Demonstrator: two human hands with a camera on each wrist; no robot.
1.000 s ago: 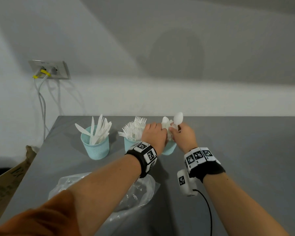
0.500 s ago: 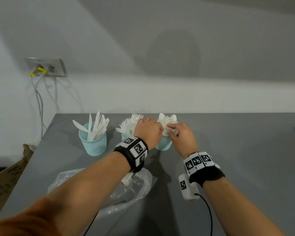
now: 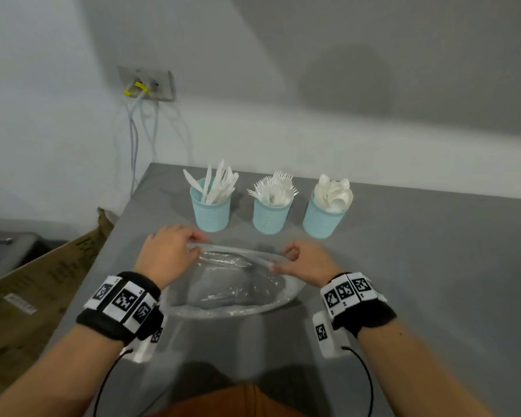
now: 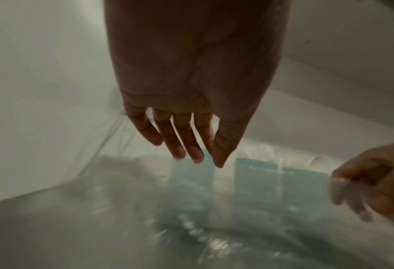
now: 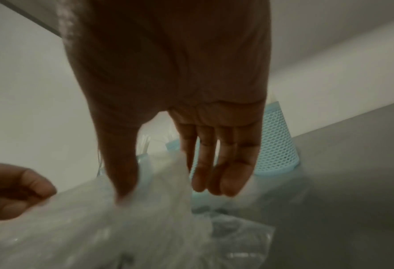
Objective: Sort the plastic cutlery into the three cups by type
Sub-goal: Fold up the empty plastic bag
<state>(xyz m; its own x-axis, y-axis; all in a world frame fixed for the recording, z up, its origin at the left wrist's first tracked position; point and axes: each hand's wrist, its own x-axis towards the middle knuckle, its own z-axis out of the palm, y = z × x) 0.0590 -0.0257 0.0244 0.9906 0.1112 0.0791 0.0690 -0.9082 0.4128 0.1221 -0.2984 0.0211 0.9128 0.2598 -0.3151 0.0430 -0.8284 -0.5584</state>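
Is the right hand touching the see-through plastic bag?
Touching. The right wrist view shows the right hand pinching the crinkly clear plastic bag between thumb and forefinger; the head view shows it gripping the bag's edge.

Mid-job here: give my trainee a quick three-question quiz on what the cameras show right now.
1. True or false: the clear plastic bag lies nearer the person than the three cups.
2. Which cup holds the forks? A) left B) middle C) right
3. Fill in: the left hand and the right hand each pinch the bag's ____.

Key: 1 true. 2 B: knives stand in the left cup, spoons in the right. 3 edge.
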